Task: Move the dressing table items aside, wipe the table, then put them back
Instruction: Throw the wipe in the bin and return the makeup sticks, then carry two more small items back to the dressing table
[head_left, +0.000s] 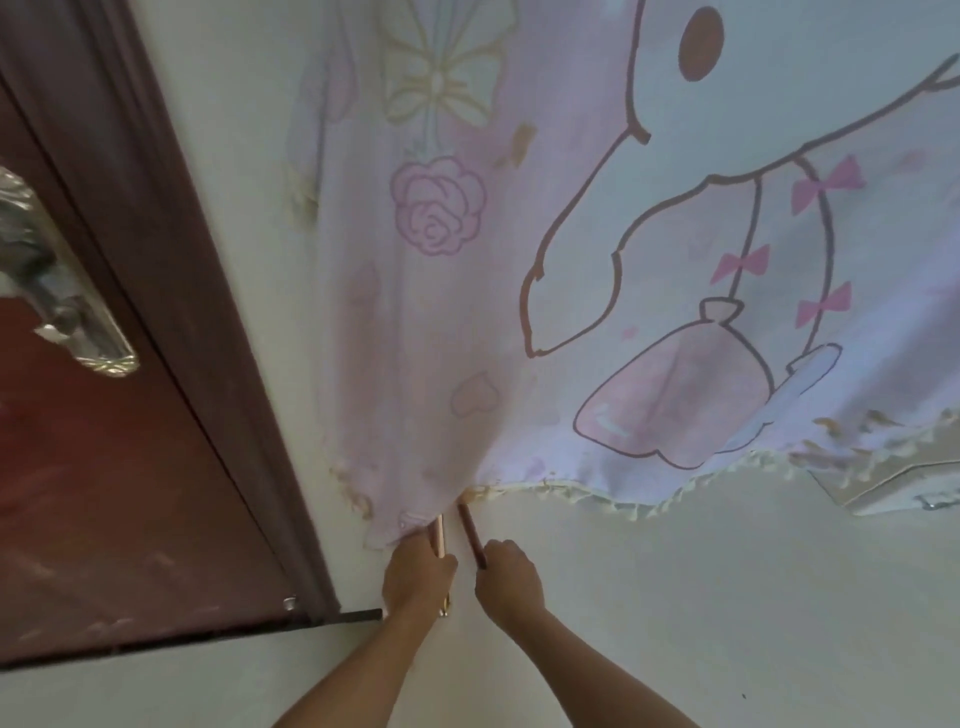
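Note:
A pink and lilac cartoon-print cloth (597, 249) with a fringed hem hangs in front of a pale wall and fills most of the head view. Under its lower edge my left hand (418, 574) is closed around a thin rose-gold rod (440, 540). Just to the right, my right hand (506, 577) grips a slim dark reddish stick (471, 535) that runs up under the cloth hem. The two sticks are close together but apart. What lies behind the cloth is hidden. No table top shows.
A dark red door (104, 493) with a brown frame (171, 270) and a silver handle (57, 280) stands at the left. A pale wall (727, 597) spreads below the cloth. A white edged object (904, 488) pokes out at the far right.

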